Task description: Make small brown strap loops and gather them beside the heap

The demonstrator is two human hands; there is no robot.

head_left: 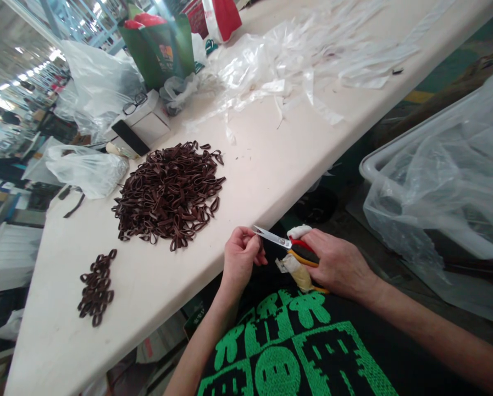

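Observation:
My right hand point(332, 261) grips a pair of scissors point(276, 238) with red and yellow-orange handles. White wrapping covers the thumb, and a yellowish wrapping covers a finger. The blades point left, their tips right at the fingers of my left hand point(241, 253). That hand is closed in a pinch by the table edge; what lies in it is too small and hidden to make out. Beyond it on the table lies a big heap of dark brown fabric loops point(167, 192). A smaller group of brown loops point(95, 289) sits apart, toward the left.
The pale table point(262, 159) slants across the view. Clear plastic scraps point(262, 60) spread over its far part. A green bag point(159, 52), a white box point(151, 118) with glasses on it, and a plastic bag point(89, 168) stand behind the heap. A plastic-lined bin point(436, 165) is at right.

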